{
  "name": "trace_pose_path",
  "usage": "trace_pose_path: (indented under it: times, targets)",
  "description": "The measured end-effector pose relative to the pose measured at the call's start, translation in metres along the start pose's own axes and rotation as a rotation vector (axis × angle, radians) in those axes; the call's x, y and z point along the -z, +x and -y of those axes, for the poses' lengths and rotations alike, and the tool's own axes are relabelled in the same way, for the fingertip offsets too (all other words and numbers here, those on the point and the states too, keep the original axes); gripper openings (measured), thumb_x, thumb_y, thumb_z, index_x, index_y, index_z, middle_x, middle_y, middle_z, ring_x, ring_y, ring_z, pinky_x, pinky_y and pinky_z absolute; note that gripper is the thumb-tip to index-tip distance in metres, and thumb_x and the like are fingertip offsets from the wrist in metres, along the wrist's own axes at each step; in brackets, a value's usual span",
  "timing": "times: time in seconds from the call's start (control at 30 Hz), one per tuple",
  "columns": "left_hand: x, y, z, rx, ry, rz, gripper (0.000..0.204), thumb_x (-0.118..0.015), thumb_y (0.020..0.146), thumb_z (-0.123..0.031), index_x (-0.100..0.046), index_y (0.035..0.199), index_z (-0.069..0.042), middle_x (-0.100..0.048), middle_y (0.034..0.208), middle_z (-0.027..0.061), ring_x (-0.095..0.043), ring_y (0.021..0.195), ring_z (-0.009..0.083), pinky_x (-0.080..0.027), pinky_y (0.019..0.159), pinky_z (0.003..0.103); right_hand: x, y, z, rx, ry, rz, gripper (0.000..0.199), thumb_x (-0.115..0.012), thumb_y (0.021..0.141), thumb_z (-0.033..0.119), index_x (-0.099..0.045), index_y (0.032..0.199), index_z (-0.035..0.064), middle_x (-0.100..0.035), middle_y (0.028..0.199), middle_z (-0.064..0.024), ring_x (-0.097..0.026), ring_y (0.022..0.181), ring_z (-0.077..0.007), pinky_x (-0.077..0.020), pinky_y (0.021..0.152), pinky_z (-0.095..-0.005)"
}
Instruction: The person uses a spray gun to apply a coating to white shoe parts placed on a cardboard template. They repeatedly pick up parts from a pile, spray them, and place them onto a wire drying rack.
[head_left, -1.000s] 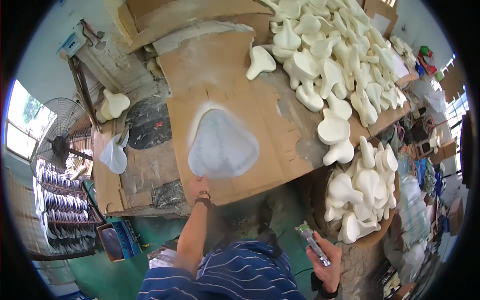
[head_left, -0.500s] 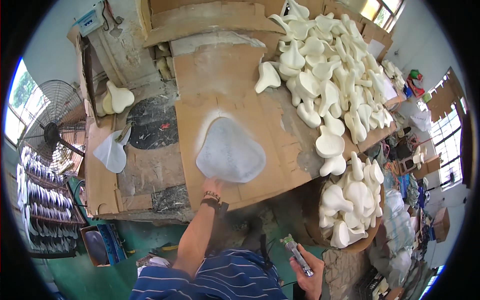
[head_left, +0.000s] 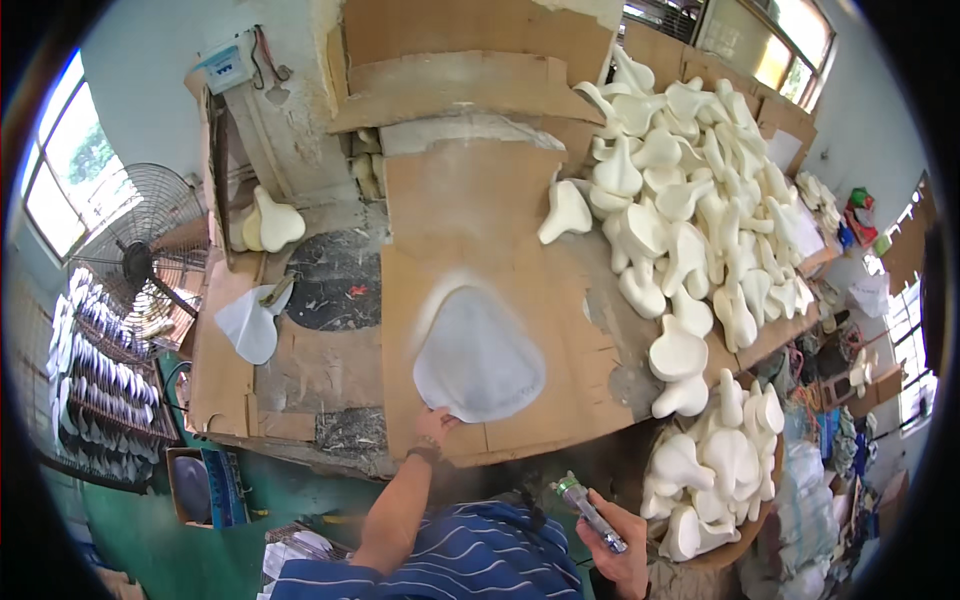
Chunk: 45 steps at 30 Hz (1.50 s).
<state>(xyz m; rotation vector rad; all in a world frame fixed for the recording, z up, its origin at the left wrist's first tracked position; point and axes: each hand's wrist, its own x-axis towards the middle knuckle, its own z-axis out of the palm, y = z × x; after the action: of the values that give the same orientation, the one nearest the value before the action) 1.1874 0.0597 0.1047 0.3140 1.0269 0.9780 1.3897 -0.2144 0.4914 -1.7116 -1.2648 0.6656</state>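
Note:
A rounded, roughly triangular grey-white sheet (head_left: pixel 480 355) lies on the brown cardboard of the bench in front of me, with a pale powdery halo round its upper edge. My left hand (head_left: pixel 434 428) is at its lower left edge, fingers closed on the rim. Low and to the right, over my lap, my right hand (head_left: pixel 618 552) grips a small silver spray gun (head_left: pixel 592 516) with a green part at its front end, tilted up toward the left. The gun is apart from the sheet.
Cream saddle-shaped foam pieces (head_left: pixel 690 190) are heaped on the bench's right, and more fill a round bin (head_left: pixel 775 500) below. At left lie a pale cut piece (head_left: pixel 250 325) and several foam pieces (head_left: pixel 275 222). Beyond stand a wire-caged fan (head_left: pixel 138 262) and a rack of pale pieces (head_left: pixel 105 390).
The whole view has shifted, so the bench sits lower and further right. Faint marks on the sheet have gone from its middle to its lower right. Both hands keep their holds.

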Motion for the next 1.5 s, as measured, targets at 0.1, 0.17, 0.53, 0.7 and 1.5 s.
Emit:
trace_pose_path:
  times: [0.1,0.17,0.53,0.7,1.5]
  targets:
    - [0.006,0.002,0.01,-0.165,0.126,0.11,0.019,-0.056,0.086,-0.001,-0.056,0.104,-0.001,-0.064,0.089,0.0127,-0.064,0.081,0.0275,-0.057,0.077,0.046,0.012,0.025,-0.013,-0.028,0.02,0.039,0.046,-0.072,0.077,-0.002,-0.062,0.122,-0.0025,-0.069,0.087,-0.0133,-0.065,0.074,-0.0164,-0.0506,0.07,-0.0278]
    - [0.011,0.01,0.013,-0.111,-0.1,0.06,0.021,-0.059,0.083,-0.003,-0.054,0.103,0.0,-0.064,0.098,0.014,-0.065,0.091,0.0307,-0.056,0.079,0.048,0.02,0.04,-0.022,-0.03,0.008,0.086,0.044,-0.072,0.078,0.0,-0.063,0.121,-0.0029,-0.069,0.087,-0.0134,-0.065,0.075,-0.0168,-0.05,0.07,-0.0276]
    - [-0.232,-0.032,-0.139,-0.243,-0.503,0.28,0.06,-0.051,0.069,-0.008,-0.051,0.128,0.002,-0.061,0.123,0.0173,-0.057,0.116,0.0342,-0.05,0.094,0.05,0.034,0.094,-0.083,0.148,0.013,0.2,0.054,-0.075,0.074,0.0,-0.058,0.125,-0.0026,-0.066,0.094,-0.0192,-0.066,0.081,-0.0353,-0.0525,0.072,-0.0354]
    - [-0.279,-0.06,-0.221,-0.42,-0.424,0.59,0.067,-0.05,0.069,-0.014,-0.046,0.133,0.006,-0.054,0.133,0.0195,-0.051,0.125,0.0356,-0.041,0.106,0.053,0.034,0.1,-0.098,0.137,0.035,0.201,0.055,-0.076,0.073,0.0,-0.058,0.125,-0.0015,-0.067,0.096,-0.0198,-0.066,0.083,-0.0378,-0.0528,0.072,-0.0377]
    - [0.121,-0.393,-0.097,-0.93,-0.885,-0.796,0.023,-0.053,0.068,-0.016,-0.054,0.087,-0.003,-0.06,0.088,0.0127,-0.062,0.085,0.0327,-0.053,0.077,0.046,-0.119,0.112,-0.038,0.122,-0.043,0.93,0.042,-0.065,0.08,0.0,-0.06,0.122,-0.0019,-0.06,0.077,-0.0053,-0.056,0.069,-0.0138,-0.0468,0.064,-0.028]
